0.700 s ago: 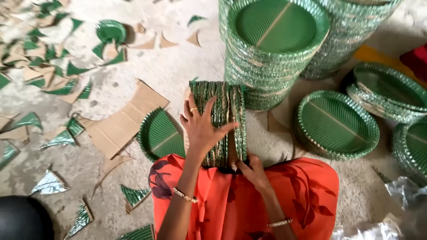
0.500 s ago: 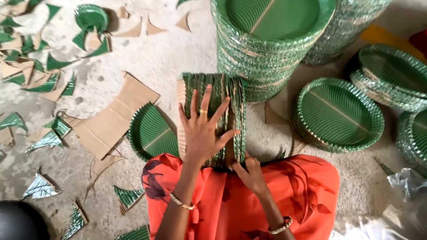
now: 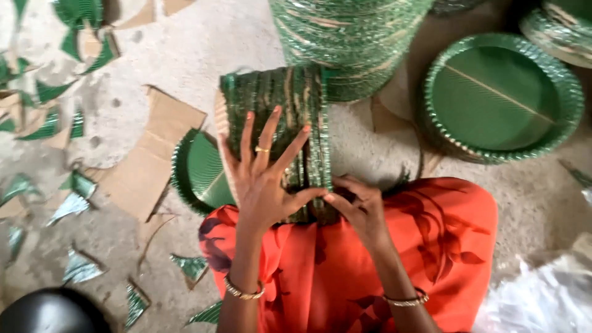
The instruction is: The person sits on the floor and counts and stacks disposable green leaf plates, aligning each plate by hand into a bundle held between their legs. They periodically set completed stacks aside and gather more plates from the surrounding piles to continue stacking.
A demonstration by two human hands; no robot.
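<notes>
Head view: your left hand lies splayed flat on the edge-up plate bundle, right hand pinching its near end; squaring step, steady it next

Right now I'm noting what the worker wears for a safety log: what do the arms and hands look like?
Both arms are bare, with no sleeves and no gloves. The left hand has a thin gold ring on one finger and painted nails in a reddish tone. Each wrist carries a slim gold-coloured bangle: the left bangle and the right bangle. The right hand shows no ring that I can see.
</notes>
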